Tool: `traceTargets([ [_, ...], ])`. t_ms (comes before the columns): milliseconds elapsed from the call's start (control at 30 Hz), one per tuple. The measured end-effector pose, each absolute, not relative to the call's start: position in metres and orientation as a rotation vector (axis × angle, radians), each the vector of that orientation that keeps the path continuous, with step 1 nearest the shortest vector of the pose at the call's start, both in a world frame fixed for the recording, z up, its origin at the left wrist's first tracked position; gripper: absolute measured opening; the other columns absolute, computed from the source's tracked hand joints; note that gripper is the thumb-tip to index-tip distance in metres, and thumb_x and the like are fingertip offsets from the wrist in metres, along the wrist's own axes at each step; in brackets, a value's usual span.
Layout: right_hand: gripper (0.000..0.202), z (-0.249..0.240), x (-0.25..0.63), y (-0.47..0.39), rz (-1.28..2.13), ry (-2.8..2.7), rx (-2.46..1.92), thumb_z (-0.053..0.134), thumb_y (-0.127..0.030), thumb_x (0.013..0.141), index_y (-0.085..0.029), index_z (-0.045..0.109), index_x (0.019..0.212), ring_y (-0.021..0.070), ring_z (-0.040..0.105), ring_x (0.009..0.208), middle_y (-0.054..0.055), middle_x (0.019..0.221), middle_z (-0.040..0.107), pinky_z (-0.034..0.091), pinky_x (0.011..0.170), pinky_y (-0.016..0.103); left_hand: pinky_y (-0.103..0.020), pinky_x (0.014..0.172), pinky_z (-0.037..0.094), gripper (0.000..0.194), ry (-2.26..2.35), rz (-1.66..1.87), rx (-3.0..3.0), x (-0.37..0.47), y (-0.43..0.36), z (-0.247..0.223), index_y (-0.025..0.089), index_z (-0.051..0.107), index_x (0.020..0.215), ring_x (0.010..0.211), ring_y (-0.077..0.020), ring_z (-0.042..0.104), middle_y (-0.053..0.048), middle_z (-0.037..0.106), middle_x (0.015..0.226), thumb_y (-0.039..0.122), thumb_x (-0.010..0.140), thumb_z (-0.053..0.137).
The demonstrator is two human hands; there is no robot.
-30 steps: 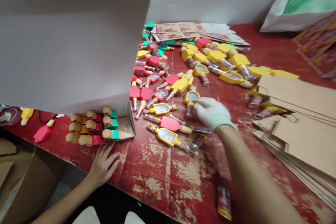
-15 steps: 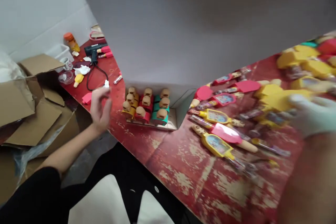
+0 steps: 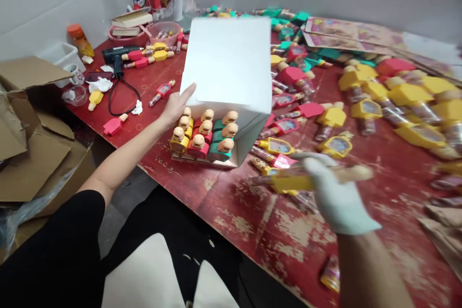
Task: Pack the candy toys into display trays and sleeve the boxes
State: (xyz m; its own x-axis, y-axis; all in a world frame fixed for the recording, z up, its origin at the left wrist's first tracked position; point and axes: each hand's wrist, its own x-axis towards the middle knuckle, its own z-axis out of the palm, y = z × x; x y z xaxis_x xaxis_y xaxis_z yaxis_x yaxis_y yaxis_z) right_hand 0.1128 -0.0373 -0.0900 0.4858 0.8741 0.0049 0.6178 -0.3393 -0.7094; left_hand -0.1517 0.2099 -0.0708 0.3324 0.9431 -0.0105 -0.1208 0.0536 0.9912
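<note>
A white cardboard box [image 3: 231,57] stands open at the front, with yellow, red and green toys [image 3: 204,134] packed in rows, their tan animal-like heads facing out. My left hand [image 3: 177,106] is at the box's left edge, one finger on the white face and the others hidden behind the side. In a white glove, my right hand [image 3: 323,178] grips a yellow paddle-shaped toy [image 3: 292,182] with a tan end, blurred by motion, right of the box. Below it lie more yellow and pink toys [image 3: 274,146] with clear tubes.
Yellow toys [image 3: 415,98] spread over the right of the worn red table [image 3: 224,202]; green ones [image 3: 303,18] lie behind the box. Printed cardboard sheets [image 3: 361,33] rest at the back. A black heat gun [image 3: 117,55] with its cord lies at left, beside opened brown cartons [image 3: 39,154].
The large pale surface over the table has dropped back, showing the box's white face. My left hand moved right onto the box; my right hand brought the yellow toy leftward from the pile.
</note>
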Motion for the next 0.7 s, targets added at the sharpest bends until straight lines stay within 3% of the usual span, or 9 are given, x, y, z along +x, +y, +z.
traceTargets([
  [100,0.057,-0.069,0.089,-0.063,0.792,-1.059,-2.185,0.068,-0.069,0.063,-0.027,0.068,0.1,0.0333,0.071,0.091,0.008,0.095,0.075,0.057,0.086,0.053,-0.048,0.11,0.053,0.033,0.884,1.006,1.248,-0.151,0.211,-0.073,0.012,0.069,0.088,0.112,-0.0258,0.071,-0.011,0.074,0.092,0.042,0.099,0.059],
  [167,0.054,-0.044,0.076,-0.076,0.705,-0.984,-2.159,0.074,-0.064,0.057,-0.03,0.071,0.099,0.0332,0.071,0.092,0.007,0.099,0.075,0.057,0.088,0.054,-0.047,0.109,0.053,0.032,0.869,1.008,1.243,-0.151,0.211,-0.074,0.013,0.068,0.09,0.115,-0.026,0.069,-0.01,0.074,0.093,0.042,0.099,0.06],
  [267,0.047,-0.017,0.055,-0.074,0.315,-0.988,-2.009,0.078,-0.057,0.062,-0.031,0.073,0.1,0.0294,0.071,0.091,0.008,0.101,0.075,0.058,0.089,0.051,-0.046,0.108,0.054,0.029,0.867,1.037,1.261,-0.149,0.212,-0.073,0.011,0.068,0.094,0.116,-0.0258,0.069,-0.01,0.072,0.098,0.038,0.1,0.06],
  [367,0.038,-0.024,0.034,-0.043,0.039,-1.145,-1.83,0.076,-0.052,0.073,-0.026,0.072,0.1,0.0243,0.072,0.094,0.008,0.106,0.076,0.059,0.093,0.045,-0.045,0.107,0.054,0.028,0.869,1.065,1.322,-0.149,0.214,-0.072,0.011,0.067,0.097,0.115,-0.0238,0.07,-0.008,0.072,0.099,0.036,0.102,0.055],
  [533,0.032,-0.059,0.036,0.013,0.157,-1.325,-1.923,0.07,-0.044,0.078,-0.022,0.068,0.102,0.0193,0.07,0.092,0.004,0.102,0.074,0.057,0.09,0.035,-0.04,0.108,0.053,0.024,0.84,1.102,1.409,-0.149,0.216,-0.069,0.013,0.068,0.102,0.113,-0.0209,0.071,-0.006,0.072,0.097,0.035,0.101,0.059],
  [700,0.033,-0.043,0.066,0.027,0.33,-1.765,-2.071,0.075,-0.035,0.075,-0.026,0.066,0.105,0.0163,0.063,0.075,0.0,0.089,0.069,0.049,0.073,0.029,-0.034,0.1,0.055,0.031,0.89,1.076,1.446,-0.148,0.219,-0.071,0.014,0.069,0.103,0.11,-0.0213,0.07,-0.007,0.074,0.096,0.044,0.099,0.06],
])
